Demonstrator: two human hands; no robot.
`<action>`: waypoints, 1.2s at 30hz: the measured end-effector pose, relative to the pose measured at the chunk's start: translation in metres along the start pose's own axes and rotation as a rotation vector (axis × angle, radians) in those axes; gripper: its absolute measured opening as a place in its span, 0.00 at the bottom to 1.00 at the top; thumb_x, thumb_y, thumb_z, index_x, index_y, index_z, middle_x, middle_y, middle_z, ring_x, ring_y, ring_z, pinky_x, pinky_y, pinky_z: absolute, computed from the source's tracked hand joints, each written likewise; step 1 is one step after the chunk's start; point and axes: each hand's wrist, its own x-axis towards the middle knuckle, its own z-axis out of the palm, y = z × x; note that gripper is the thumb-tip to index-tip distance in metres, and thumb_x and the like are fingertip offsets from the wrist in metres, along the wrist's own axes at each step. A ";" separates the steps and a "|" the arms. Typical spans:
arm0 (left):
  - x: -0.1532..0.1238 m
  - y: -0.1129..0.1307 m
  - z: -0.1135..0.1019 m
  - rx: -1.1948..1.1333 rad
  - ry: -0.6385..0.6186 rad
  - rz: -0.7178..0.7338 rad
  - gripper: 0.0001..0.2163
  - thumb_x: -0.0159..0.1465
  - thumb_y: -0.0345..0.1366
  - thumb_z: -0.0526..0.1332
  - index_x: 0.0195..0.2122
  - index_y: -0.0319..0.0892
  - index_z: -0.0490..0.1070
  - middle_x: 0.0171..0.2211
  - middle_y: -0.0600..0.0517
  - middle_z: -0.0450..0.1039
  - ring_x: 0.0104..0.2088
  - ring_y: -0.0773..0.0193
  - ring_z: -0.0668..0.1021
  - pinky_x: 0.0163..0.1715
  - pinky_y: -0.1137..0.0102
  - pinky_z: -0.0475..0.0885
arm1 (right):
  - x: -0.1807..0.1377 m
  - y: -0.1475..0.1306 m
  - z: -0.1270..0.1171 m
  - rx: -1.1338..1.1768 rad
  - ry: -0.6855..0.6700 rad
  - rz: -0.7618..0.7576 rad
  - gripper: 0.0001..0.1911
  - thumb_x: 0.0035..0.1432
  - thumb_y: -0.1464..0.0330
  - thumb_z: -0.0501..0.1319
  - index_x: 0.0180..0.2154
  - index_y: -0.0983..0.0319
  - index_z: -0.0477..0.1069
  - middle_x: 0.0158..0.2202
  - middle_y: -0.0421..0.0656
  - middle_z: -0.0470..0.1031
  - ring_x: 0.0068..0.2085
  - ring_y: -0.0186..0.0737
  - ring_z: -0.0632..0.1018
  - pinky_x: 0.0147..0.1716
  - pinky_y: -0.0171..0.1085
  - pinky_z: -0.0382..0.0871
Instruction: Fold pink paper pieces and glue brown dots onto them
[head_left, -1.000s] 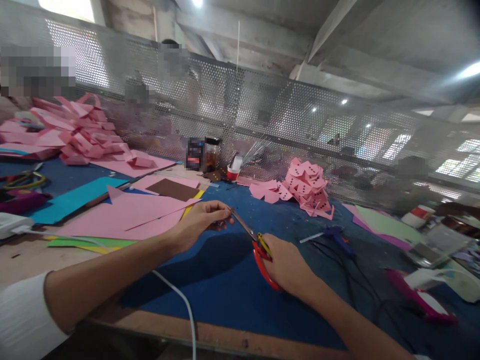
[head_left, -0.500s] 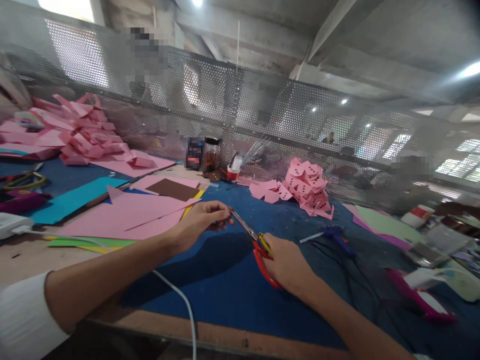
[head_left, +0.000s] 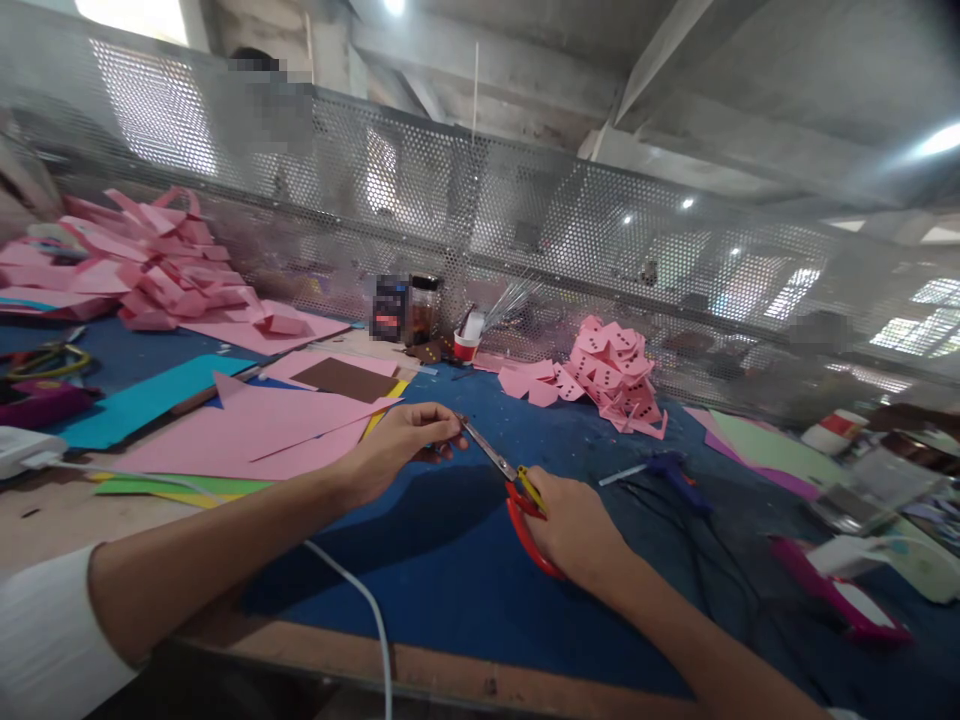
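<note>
On the blue table [head_left: 465, 620], dotted paper [head_left: 611, 372] is piled; cutting seems unfinished: scissors [head_left: 509, 472] are gripped by the right hand [head_left: 577, 520]; what is held by the left hand [head_left: 416, 432] cannot be told.

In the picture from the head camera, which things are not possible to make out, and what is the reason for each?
All in the head view:
1. What, if anything, the left hand pinches at the scissors tips: too small, partly covered by the hand itself.
2. Part of the scissors' grip end: behind the right hand.
3. Print on the dark item beside the jar: pixelated.
4. The white cable's lower end: cut off by the bottom edge.
</note>
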 end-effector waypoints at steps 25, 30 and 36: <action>-0.001 0.004 0.001 -0.013 0.031 0.006 0.12 0.61 0.45 0.66 0.35 0.40 0.72 0.34 0.49 0.79 0.29 0.68 0.73 0.33 0.71 0.68 | 0.000 0.000 0.000 0.083 0.014 -0.019 0.09 0.66 0.63 0.53 0.41 0.60 0.68 0.39 0.45 0.78 0.36 0.42 0.78 0.29 0.35 0.52; -0.002 0.004 0.002 -0.016 0.017 0.014 0.12 0.61 0.44 0.66 0.36 0.40 0.73 0.34 0.50 0.79 0.29 0.68 0.73 0.33 0.71 0.68 | -0.001 0.000 0.002 0.050 0.021 -0.020 0.09 0.65 0.63 0.54 0.40 0.60 0.68 0.35 0.44 0.77 0.35 0.42 0.77 0.27 0.36 0.49; -0.001 0.003 0.002 -0.012 -0.004 0.028 0.12 0.60 0.44 0.66 0.36 0.40 0.73 0.34 0.50 0.79 0.30 0.66 0.74 0.33 0.70 0.68 | -0.001 -0.001 0.000 0.056 0.012 -0.038 0.09 0.64 0.62 0.56 0.37 0.60 0.67 0.31 0.41 0.75 0.31 0.38 0.74 0.27 0.35 0.48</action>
